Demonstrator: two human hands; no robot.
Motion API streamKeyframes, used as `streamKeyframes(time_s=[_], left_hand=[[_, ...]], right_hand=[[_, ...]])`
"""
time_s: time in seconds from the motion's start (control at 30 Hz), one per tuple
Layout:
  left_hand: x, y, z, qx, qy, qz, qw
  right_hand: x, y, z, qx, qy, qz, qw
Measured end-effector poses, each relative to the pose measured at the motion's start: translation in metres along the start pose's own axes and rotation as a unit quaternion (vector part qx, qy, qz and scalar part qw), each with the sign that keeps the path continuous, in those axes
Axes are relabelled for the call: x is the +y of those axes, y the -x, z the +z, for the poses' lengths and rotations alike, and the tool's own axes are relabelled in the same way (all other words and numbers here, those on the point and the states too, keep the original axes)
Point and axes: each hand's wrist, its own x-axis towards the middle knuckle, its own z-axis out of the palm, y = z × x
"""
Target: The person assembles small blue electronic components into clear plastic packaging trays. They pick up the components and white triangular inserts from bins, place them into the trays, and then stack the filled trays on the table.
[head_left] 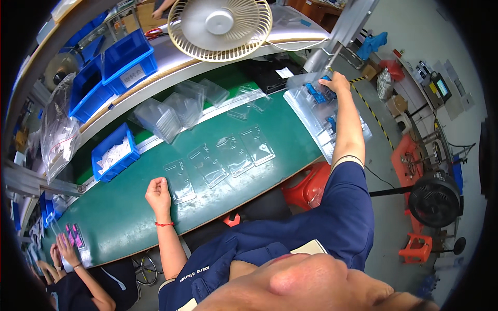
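Several transparent plastic blister trays (208, 165) lie in a slanting row on the green work table. My left hand (158, 193) rests in a loose fist beside the leftmost blister tray (179, 182), and nothing shows in its curled fingers. At the far right, my outstretched right hand (337, 84) reaches over a transparent bin (326, 136) holding small blue packaged items (315, 93). Its fingers are bent together at the bin's far part; whatever they grip is too small to make out.
Stacked transparent trays (163, 118) stand along the table's back edge, near a blue bin (117, 158) of white slips. A white fan (219, 26) and blue bins (129, 62) occupy the shelf above. A co-worker's hands (66, 251) are at far left. A red stool (310, 189) is below.
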Motion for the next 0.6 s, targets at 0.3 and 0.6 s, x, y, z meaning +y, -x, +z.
streamKeyframes(time_s=[0.3, 0.6], left_hand=[[0.009, 0.001, 0.000, -0.004, -0.032, 0.009, 0.999], [0.018, 0.006, -0.002, 0.007, -0.034, 0.029, 0.999]], right_hand=[[-0.060, 0.066, 0.000, 0.064, -0.030, -0.050, 0.996], [-0.058, 0.054, -0.006, -0.034, -0.032, -0.087, 0.995]])
